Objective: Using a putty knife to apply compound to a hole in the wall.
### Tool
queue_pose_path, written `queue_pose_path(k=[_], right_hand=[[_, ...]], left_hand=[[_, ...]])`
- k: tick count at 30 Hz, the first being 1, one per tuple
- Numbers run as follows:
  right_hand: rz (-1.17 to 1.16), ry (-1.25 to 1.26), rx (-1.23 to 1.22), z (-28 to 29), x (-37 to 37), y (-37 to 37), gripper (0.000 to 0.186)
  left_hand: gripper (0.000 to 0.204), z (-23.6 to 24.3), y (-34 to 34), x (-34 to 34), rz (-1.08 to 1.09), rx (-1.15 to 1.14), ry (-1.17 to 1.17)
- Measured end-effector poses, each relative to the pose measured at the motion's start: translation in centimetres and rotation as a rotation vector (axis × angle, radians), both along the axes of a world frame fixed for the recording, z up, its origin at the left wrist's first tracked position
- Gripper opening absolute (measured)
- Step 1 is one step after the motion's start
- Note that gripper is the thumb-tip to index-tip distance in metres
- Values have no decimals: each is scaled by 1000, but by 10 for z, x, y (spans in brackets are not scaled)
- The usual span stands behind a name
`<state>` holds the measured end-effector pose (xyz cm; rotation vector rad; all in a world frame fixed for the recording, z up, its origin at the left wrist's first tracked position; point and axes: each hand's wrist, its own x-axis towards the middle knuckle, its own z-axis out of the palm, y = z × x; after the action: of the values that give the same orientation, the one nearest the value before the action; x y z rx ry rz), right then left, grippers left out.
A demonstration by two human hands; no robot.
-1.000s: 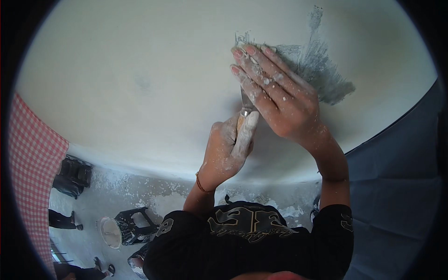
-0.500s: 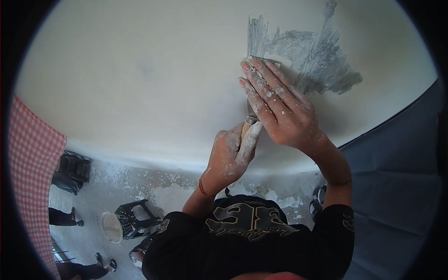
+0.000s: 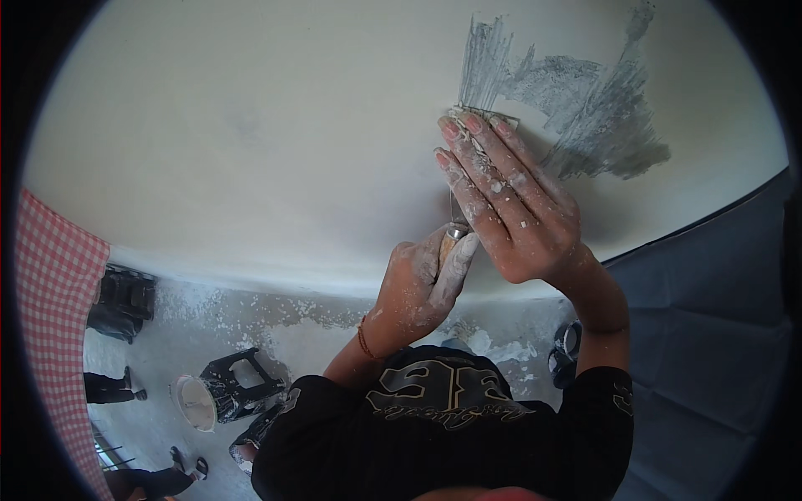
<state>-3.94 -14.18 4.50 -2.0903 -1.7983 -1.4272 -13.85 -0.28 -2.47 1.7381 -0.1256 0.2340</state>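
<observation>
I've got scraper point(image 3: 452, 240) on wall point(image 3: 209, 167), under right hand point(image 3: 530, 209); cloth point(image 3: 54, 284) at wall's left edge, sheet point(image 3: 702, 334) at right; stool point(image 3: 225, 388) and bucket point(image 3: 196, 403) below bottom edge, left.

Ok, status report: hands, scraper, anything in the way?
Left hand closed on scraper handle. Right hand flat over blade, hiding most of it. Grey streaks on pale wall beyond.

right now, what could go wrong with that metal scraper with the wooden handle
The bare right hand lies over the scraper's metal blade, so a slip might nick its fingers. White crumbs cling to that hand and could make its hold less sure. If tilted, the blade might gouge the smooth cream wall beside the streaky grey patch.
</observation>
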Motion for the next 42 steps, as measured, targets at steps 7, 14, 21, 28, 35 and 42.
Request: queue_pose_path(k=[7,14,21,28,35,42], right_hand=[[10,-77,61,12,6,6,28],[41,-89,87,27,8,12,30],[76,-117,144,38,11,11,30],[18,-85,93,22,-5,6,32],[45,-32,77,11,-12,-3,31],[96,-157,-7,19,6,-13,38]], left_hand=[[24,16,5,6,-26,-34,-27],[26,26,10,8,11,-11,-69],[41,41,11,8,5,-44,-5],[46,21,6,0,69,-46,-61],[49,10,-3,-12,53,-93,-74],[45,9,0,-13,-24,-205,18]])
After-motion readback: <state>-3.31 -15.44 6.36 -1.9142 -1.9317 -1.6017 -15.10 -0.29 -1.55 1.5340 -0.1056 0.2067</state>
